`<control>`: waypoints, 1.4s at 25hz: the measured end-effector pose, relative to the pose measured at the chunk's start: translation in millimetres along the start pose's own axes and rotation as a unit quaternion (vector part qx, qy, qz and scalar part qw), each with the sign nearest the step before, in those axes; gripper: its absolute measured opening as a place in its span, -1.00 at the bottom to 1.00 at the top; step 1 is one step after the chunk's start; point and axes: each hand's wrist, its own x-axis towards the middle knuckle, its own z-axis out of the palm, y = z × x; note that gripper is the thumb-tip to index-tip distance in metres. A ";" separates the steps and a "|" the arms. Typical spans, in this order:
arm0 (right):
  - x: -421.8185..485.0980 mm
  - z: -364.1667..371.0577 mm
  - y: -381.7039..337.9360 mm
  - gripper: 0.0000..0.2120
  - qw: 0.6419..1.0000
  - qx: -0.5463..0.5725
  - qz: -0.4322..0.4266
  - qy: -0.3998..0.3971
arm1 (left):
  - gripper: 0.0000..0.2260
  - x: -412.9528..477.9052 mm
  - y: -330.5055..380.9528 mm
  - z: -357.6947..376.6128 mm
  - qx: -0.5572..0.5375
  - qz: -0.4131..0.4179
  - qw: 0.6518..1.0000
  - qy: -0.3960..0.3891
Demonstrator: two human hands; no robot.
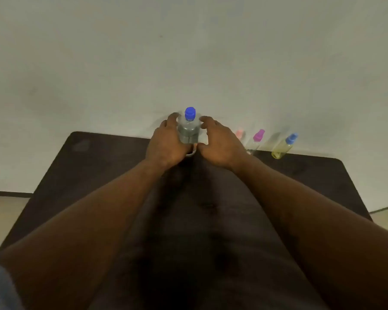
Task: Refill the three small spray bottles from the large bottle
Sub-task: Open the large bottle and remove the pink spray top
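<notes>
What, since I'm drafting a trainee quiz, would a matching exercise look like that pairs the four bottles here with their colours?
Things:
1 large bottle
2 leftmost spray bottle
3 middle spray bottle
4 rightmost spray bottle

Colours:
A blue cap, yellowish body
B blue cap, clear body
C pale pink cap
D magenta cap

Pairs: 1-B, 2-C, 3-D, 4-A
</notes>
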 end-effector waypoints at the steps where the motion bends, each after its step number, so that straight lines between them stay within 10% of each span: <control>1: 2.2 5.9 1.4 -0.25 1.000 0.021 -0.004 0.007 | -0.23 2.1 -4.6 4.2 -0.021 0.011 1.000 0.016; 13: -24.2 58.0 12.5 -0.20 0.992 0.068 -0.030 0.105 | -0.38 -16.5 -43.9 26.4 -0.016 0.080 0.993 0.086; 35: -298.8 113.5 -101.7 -0.26 0.991 0.101 -0.065 0.064 | -0.41 -324.4 -63.0 -56.2 0.018 0.055 0.995 0.083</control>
